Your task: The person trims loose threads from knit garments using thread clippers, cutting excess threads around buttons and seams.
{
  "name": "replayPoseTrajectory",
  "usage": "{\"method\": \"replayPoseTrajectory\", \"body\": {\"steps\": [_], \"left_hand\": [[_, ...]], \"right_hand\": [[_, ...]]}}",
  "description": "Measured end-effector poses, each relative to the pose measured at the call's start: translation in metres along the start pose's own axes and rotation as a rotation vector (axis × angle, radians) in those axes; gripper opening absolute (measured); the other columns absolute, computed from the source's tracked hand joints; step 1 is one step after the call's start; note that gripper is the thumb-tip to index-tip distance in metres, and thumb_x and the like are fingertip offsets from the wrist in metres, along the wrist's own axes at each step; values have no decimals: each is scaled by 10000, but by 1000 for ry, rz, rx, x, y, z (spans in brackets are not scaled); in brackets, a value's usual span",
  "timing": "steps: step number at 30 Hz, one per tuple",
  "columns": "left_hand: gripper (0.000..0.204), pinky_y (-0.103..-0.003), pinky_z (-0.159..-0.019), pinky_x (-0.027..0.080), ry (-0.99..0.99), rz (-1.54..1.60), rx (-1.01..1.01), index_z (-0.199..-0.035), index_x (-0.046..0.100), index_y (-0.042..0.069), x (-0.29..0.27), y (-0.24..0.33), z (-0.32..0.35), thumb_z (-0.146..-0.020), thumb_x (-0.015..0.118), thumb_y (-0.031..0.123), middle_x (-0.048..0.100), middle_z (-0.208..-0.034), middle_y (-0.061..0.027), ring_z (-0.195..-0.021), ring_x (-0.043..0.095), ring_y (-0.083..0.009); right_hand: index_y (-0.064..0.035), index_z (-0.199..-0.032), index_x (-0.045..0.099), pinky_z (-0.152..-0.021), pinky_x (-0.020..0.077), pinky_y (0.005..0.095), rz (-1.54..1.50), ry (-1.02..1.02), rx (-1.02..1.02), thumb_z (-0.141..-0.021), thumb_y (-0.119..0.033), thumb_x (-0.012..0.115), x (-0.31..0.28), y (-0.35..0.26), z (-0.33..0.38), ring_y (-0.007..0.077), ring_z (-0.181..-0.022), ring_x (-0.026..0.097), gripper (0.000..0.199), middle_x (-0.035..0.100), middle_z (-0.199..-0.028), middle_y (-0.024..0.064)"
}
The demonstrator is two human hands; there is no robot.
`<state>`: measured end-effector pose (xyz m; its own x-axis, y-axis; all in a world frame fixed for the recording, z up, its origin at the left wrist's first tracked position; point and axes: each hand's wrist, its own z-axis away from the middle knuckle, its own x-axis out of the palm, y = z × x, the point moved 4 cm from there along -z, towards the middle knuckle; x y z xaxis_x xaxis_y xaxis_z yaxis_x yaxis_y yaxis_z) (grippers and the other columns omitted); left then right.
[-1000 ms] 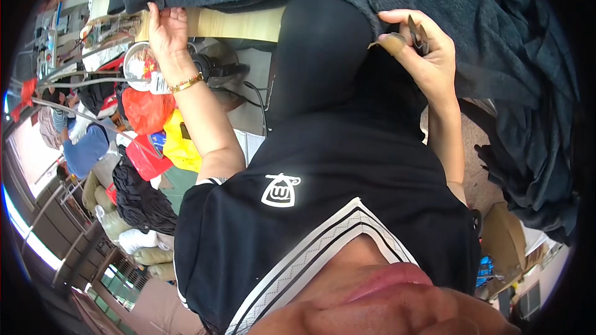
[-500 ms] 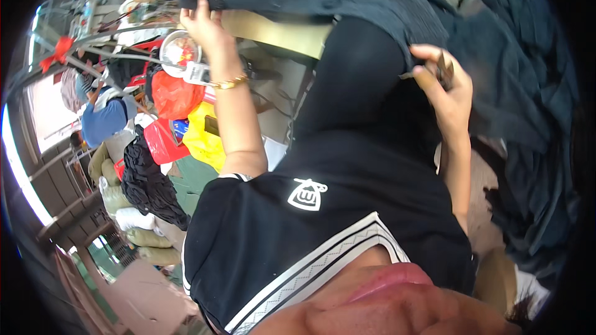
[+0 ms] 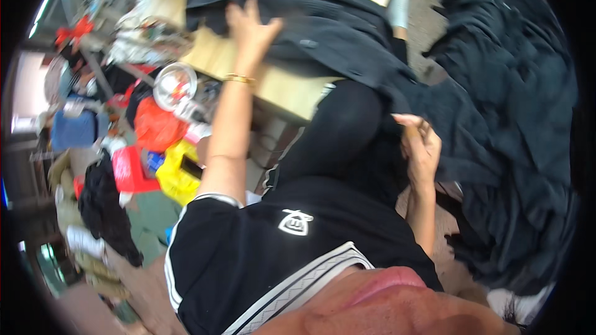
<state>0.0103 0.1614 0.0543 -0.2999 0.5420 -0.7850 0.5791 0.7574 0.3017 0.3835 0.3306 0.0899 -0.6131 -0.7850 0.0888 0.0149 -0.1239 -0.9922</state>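
A dark grey-black garment (image 3: 323, 46) lies across the pale wooden table top and hangs over my raised knee. My left hand (image 3: 251, 34) is spread with fingers apart, its fingertips resting on or just over the cloth near the far left. Beside my knee, my right hand (image 3: 422, 146) is closed at the garment's lower edge. It holds what look like small metal thread snips, mostly hidden by the fingers in this frame. Whether it also pinches the cloth I cannot tell.
The pale table top (image 3: 282, 90) shows on both sides of the garment. A large heap of dark cloth (image 3: 509, 105) lies on the right. On the left are a round clear tub (image 3: 174, 85), an orange bag (image 3: 156, 125), a yellow bag (image 3: 180, 177) and a person in blue (image 3: 74, 129).
My left hand has moved right across the cloth with its fingers spread. My right hand has shifted lower and left, still closed. More of the table shows, and the view has tilted.
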Motion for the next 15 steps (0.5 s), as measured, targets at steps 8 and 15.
{"method": "replayPoseTrajectory", "body": {"steps": [8, 15], "left_hand": [[687, -613, -927, 389, -118, -437, -153, -1369, 438, 257, -19, -31, -41, -764, 662, 491, 429, -1332, -206, -1279, 380, -365], [674, -660, -1013, 270, 80, -286, -61, -1430, 376, 271, -17, 5, -21, -836, 623, 474, 289, -1445, -273, -1377, 262, -407]], "right_hand": [[-46, -1027, 681, -603, 429, 233, 246, -10, -321, -970, -211, 546, -41, -60, 3, 71, -675, 522, 220, 588, -767, 15], [-24, -1029, 683, -803, 485, 282, 1293, 698, -904, -914, -177, 615, -179, -230, 49, 178, -880, 619, 203, 657, -1001, 94]]}}
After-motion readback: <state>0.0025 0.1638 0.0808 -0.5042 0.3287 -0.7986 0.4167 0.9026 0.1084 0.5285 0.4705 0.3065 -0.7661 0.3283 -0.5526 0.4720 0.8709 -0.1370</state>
